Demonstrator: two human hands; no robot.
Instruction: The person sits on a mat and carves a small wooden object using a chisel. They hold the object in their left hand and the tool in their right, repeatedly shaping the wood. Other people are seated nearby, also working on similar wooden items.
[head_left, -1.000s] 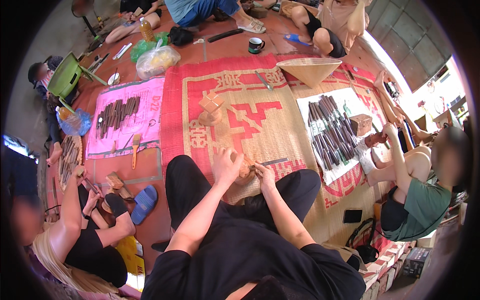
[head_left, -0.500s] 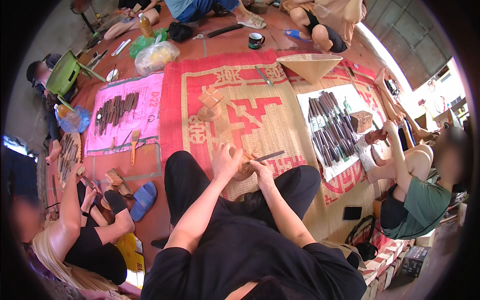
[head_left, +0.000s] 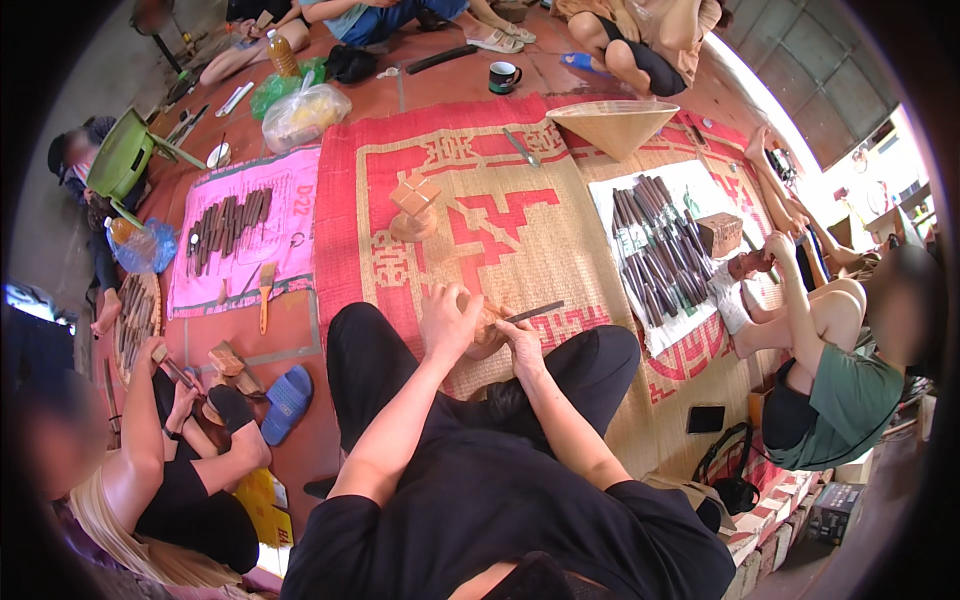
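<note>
Between my bent knees, my left hand [head_left: 447, 322] is closed at a small reddish-brown wooden piece [head_left: 487, 318], its fingers curled at the near-left side. My right hand [head_left: 523, 348] is closed around a narrow, dark, flat tool [head_left: 540, 311], which sticks out to the right past the thumb. The tool's other end is hidden by the fingers and the wood. Under both hands a rounded brown wooden block [head_left: 485, 351] partly shows. Farther out on the mat stands another wooden block [head_left: 414, 228] with a cross-marked square piece [head_left: 415, 194] on top.
A red and tan woven mat [head_left: 500, 265] spreads ahead. Many dark tools lie on a pink sheet [head_left: 290, 215] at left and a white cloth [head_left: 690, 190] at right. A conical hat [head_left: 613, 125] lies beyond. One co-worker's hand [head_left: 165, 365] is left; another's [head_left: 780, 248] right.
The whole view has shifted slightly. My two hands keep nearly the same place and grip on the wood and the dark tool.
</note>
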